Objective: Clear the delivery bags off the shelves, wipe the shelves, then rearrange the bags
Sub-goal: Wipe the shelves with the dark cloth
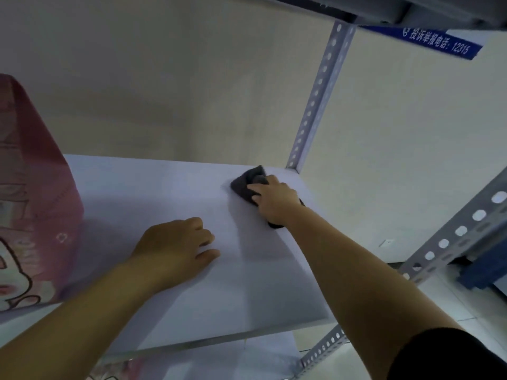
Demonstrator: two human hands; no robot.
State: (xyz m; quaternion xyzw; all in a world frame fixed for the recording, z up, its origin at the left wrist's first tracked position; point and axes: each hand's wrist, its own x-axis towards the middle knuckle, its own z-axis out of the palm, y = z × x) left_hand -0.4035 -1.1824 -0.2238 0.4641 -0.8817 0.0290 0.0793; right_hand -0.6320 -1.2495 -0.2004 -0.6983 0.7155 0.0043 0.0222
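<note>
A white shelf board (pixel 153 193) fills the middle of the head view. My right hand (pixel 274 197) presses a dark grey cloth (pixel 244 183) flat on the board near its far right corner. My left hand (pixel 175 248) rests on the board nearer to me, fingers loosely curled, holding nothing. A pink delivery bag (pixel 33 193) with a cartoon print stands at the left end of the same shelf, apart from both hands.
Perforated grey uprights stand at the far right corner (pixel 318 94) and the near right (pixel 452 234). Another shelf hangs overhead (pixel 384 9). A blue sign (pixel 436 41) is on the beige wall. A lower shelf (pixel 219 360) shows beneath; tiled floor lies to the right.
</note>
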